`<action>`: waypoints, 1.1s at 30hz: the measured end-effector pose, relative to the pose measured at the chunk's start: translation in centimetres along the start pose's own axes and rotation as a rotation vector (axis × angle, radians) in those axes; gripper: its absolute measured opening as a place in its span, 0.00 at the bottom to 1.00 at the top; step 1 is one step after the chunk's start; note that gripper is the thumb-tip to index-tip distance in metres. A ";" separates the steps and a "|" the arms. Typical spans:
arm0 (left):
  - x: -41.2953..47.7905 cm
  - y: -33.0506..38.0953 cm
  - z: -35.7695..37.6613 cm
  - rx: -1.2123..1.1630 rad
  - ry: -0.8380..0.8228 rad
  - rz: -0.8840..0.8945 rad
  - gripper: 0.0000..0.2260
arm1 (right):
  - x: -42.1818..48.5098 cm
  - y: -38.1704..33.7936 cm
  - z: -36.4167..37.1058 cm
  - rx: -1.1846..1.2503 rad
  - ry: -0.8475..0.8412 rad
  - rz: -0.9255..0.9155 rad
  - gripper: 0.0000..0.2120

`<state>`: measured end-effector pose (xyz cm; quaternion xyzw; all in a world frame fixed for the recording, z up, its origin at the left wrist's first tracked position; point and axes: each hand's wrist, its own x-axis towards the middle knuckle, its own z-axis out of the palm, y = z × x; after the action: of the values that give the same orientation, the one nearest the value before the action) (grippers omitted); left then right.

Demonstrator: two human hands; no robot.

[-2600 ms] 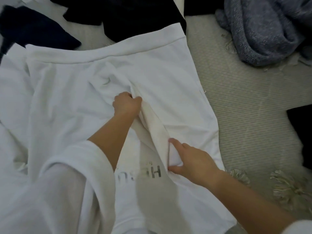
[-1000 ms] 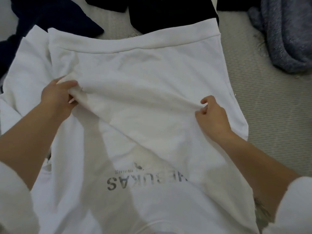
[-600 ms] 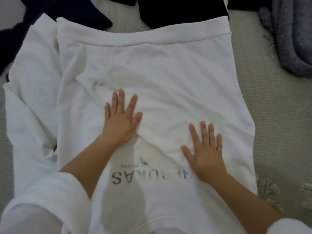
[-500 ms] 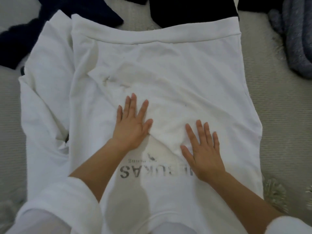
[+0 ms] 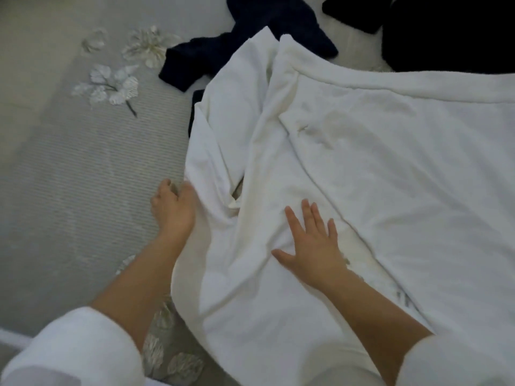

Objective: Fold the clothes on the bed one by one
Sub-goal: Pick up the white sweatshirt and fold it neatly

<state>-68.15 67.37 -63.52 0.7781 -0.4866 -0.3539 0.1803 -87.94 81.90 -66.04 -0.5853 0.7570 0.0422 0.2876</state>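
White shirt (image 5: 390,176): left grip (image 5: 172,208) pinches its edge, right grip (image 5: 313,247) spread flat; navy garment (image 5: 278,20) beyond.

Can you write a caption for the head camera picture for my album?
Left hand grips the white shirt by its edge while the right hand presses it flat on the bed.

Bed cover (image 5: 83,176): pale grey, fine-ribbed, with embroidered flowers (image 5: 111,84) at far left. White sweatshirt (image 5: 376,176) spread across centre and right, its left side bunched. Navy garment (image 5: 250,32) crumpled at far centre, partly under the white. Black garment (image 5: 446,32) far right.
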 end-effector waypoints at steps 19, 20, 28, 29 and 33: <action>-5.6 5.0 -4.5 -0.184 0.014 0.673 0.07 | 1.7 -0.5 -5.2 -0.051 -0.102 0.001 0.41; -6.5 5.4 -3.1 -0.086 -0.219 0.799 0.07 | 1.7 -0.1 -5.2 -0.022 -0.096 -0.004 0.40; -5.4 1.5 1.2 -0.024 -0.260 0.502 0.13 | -0.2 3.1 -5.0 0.690 0.046 0.134 0.33; -4.7 1.7 1.3 -0.064 -0.213 0.378 0.16 | -0.2 3.2 -4.7 0.712 0.050 0.141 0.34; -2.9 4.4 3.1 -0.360 -0.445 -0.024 0.20 | -0.5 2.5 -4.1 0.597 0.073 0.101 0.34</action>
<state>-73.95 68.14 -61.75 0.6425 -0.4344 -0.5986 0.2005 -91.72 81.44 -63.12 -0.4376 0.7738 -0.1891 0.4171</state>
